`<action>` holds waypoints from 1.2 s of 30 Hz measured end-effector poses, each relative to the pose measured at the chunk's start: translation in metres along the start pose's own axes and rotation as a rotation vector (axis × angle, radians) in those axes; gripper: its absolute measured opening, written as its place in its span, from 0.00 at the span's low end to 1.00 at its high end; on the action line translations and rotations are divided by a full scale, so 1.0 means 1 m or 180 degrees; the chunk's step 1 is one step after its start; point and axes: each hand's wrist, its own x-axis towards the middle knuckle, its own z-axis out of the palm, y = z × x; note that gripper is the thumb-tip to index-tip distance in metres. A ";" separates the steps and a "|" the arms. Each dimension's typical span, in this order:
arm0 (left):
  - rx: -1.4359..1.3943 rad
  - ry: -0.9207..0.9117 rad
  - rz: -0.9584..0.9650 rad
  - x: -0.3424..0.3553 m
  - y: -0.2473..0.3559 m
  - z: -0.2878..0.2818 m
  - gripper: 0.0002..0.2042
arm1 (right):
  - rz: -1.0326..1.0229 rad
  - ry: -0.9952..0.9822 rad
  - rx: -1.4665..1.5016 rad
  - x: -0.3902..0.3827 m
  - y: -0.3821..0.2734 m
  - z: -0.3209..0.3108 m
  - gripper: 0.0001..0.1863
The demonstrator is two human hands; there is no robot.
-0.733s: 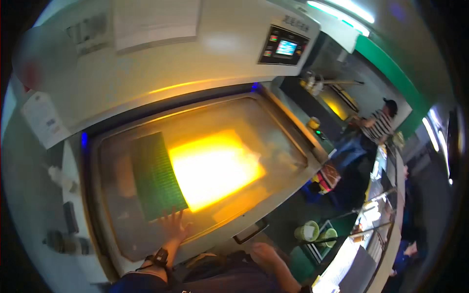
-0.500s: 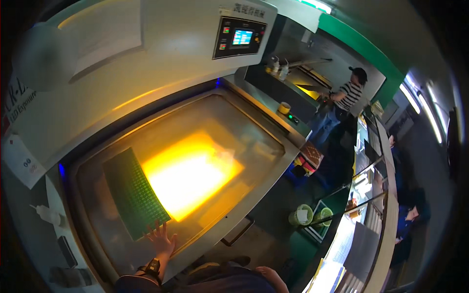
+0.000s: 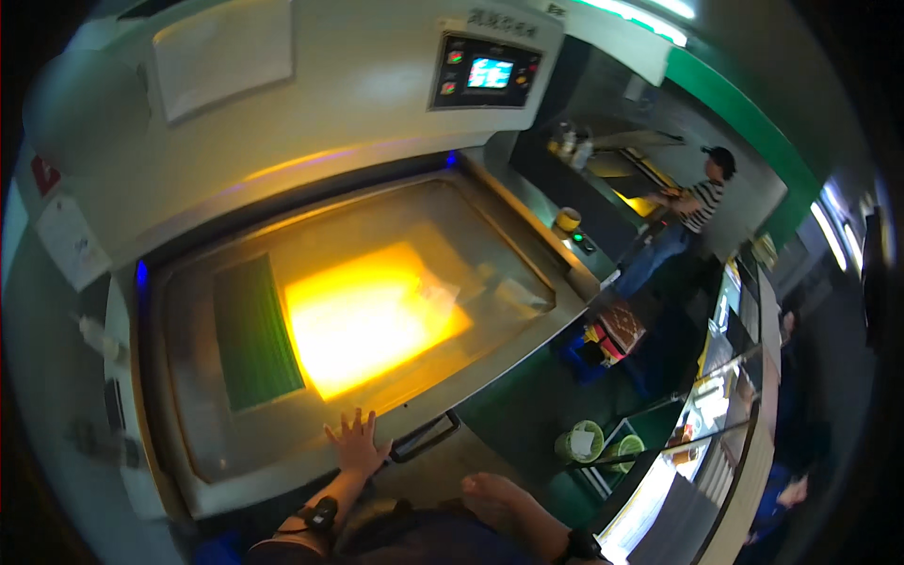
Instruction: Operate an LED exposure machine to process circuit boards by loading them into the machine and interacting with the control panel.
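My left hand [image 3: 358,444] is open with its fingers spread, over the front rim of the exposure machine's wide, shallow bed [image 3: 202,452]. It holds nothing. Beyond it, on the left of the bed, lies a flat green panel [image 3: 256,330] that looks like a circuit board sheet. To the panel's right a bright yellow-white glowing rectangle [image 3: 367,320] shows in the bed surface. My right hand [image 3: 494,497] is low in front of my body, apart from the machine; its fingers are blurred and I cannot make out whether they hold anything.
A dark bar handle [image 3: 426,439] sticks out at the bed's front. Above the bed is a control panel with a lit screen [image 3: 490,73]. A yellow tape roll [image 3: 568,219] sits at the right. Green bins [image 3: 579,441] stand near a lit bench. A person in stripes [image 3: 702,202] works beyond.
My left hand has moved right and back from the green panel's near corner to the front rim. My right hand has come further into view. The whole view has shifted slightly.
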 end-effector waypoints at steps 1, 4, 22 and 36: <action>-0.0013 0.0126 0.0101 0.003 0.003 0.006 0.37 | 0.0165 -0.0049 -0.0454 0.015 0.017 -0.007 0.24; -0.0040 0.0001 -0.0014 0.006 -0.009 0.000 0.37 | 0.0192 0.0255 -0.0470 0.039 -0.005 -0.053 0.24; -0.0165 -0.0451 0.0041 0.025 -0.034 0.005 0.35 | -0.0954 0.1124 -0.1123 0.262 0.047 -0.105 0.19; -0.0316 -0.0165 0.0214 0.035 -0.027 0.012 0.32 | -0.1135 0.1939 -0.2763 0.208 0.086 -0.103 0.17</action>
